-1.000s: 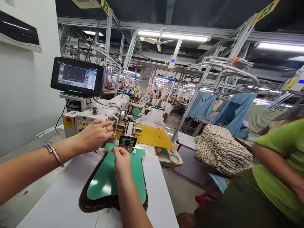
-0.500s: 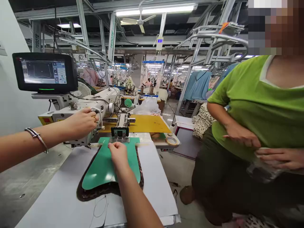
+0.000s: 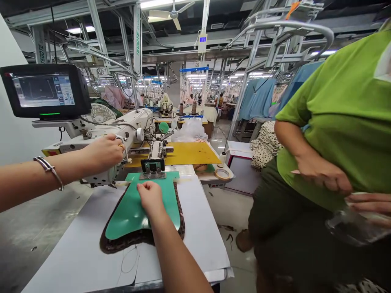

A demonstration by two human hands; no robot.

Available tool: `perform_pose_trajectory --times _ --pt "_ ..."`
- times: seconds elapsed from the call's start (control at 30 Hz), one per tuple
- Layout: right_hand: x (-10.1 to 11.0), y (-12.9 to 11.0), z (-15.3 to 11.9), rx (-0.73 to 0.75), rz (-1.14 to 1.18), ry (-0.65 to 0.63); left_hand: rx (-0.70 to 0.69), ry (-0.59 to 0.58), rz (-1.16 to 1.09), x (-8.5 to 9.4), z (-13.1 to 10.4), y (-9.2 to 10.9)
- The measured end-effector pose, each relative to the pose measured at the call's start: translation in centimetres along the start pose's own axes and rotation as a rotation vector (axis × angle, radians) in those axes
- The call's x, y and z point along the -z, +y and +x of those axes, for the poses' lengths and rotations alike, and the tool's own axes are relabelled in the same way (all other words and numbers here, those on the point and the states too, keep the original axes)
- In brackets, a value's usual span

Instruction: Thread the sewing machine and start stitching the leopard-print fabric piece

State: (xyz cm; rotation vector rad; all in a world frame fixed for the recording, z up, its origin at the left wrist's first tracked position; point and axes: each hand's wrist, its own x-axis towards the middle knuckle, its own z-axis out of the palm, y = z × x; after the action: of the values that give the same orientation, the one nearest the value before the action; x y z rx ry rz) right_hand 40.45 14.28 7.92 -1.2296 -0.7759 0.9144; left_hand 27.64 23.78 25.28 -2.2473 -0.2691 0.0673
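Observation:
My left hand (image 3: 106,154), with a ring and a bracelet, is closed at the needle-side head of the white sewing machine (image 3: 131,126); what its fingers hold is hidden. Over the green template (image 3: 134,215) my right hand (image 3: 150,195) is pinched, and whatever is between the fingertips is too small to name. Dark patterned fabric (image 3: 116,245) shows around the template's edges, on the white board (image 3: 198,228). A metal clamp (image 3: 152,169) sits on the template's far edge.
At the right stands a person in a green shirt (image 3: 345,118), holding clear plastic. A monitor (image 3: 45,91) is mounted at left. Beyond the clamp lies a yellow sheet (image 3: 192,153), with a tape roll (image 3: 222,174) near its right corner.
The view has shifted slightly, so the monitor appears further left and the person further right and nearer. Both my hands keep about the same places at the machine and template.

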Motion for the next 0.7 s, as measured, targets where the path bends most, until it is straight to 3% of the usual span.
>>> perform_pose_trajectory --times 0.33,0.7 --pt "2.1 -1.7 -0.3 -0.053 0.453 -0.206 0.013 -0.063 -0.017 1.0 1.0 -0.2" --pt "1.7 -1.9 -0.8 -0.05 0.529 -0.269 -0.031 -0.08 -0.025 0.7 0.5 -0.4"
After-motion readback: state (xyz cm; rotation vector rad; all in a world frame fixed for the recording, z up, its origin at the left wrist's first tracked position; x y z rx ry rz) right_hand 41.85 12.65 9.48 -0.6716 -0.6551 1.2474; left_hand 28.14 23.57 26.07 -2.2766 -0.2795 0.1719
